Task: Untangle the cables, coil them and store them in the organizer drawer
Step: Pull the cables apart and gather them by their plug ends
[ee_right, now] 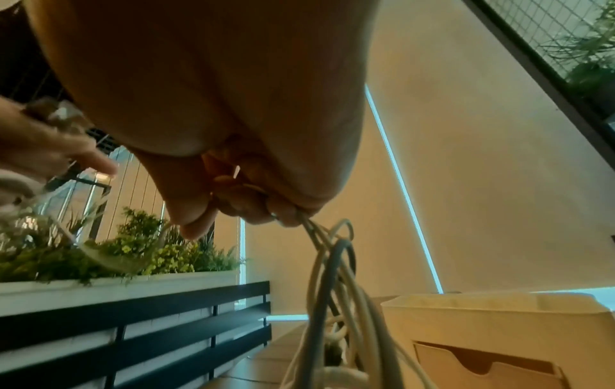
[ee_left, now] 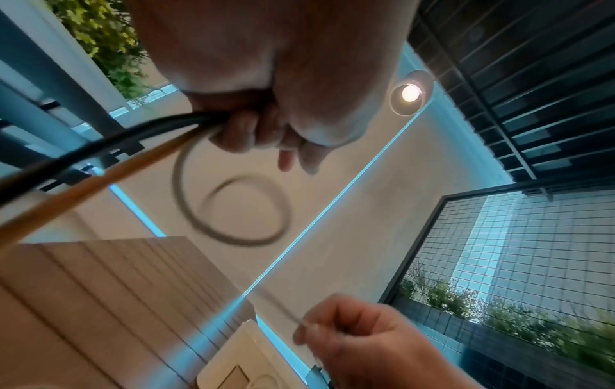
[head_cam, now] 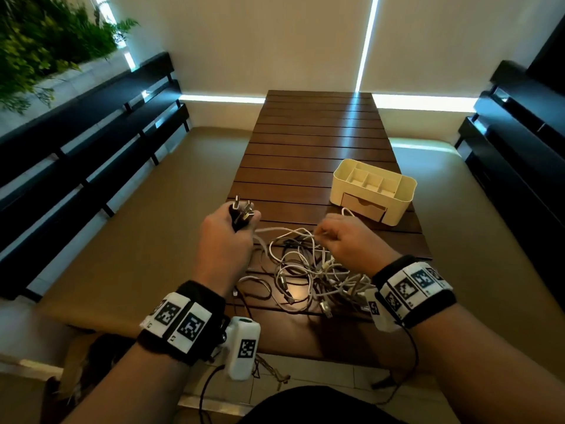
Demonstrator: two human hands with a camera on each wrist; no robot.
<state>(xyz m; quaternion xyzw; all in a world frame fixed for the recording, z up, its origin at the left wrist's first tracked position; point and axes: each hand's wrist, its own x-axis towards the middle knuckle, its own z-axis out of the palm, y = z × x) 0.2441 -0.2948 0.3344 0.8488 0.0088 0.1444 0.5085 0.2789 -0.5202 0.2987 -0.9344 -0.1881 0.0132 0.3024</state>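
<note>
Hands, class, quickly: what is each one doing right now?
Left hand: closed, gripping a bunch of cable plugs.
Right hand: closed, pinching white cables from the tangle.

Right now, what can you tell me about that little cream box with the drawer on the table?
The cream plastic organizer box looks smooth and rounded at its corners. Its open top is split by thin walls into several compartments, which look empty. Low in its front sits one small drawer with a scooped finger notch; it appears pushed in. The box stands upright on the dark brown slatted wooden table, toward the right side, beyond the tangle. A loop of white cable lies just in front of the drawer. No hand touches it.
</note>
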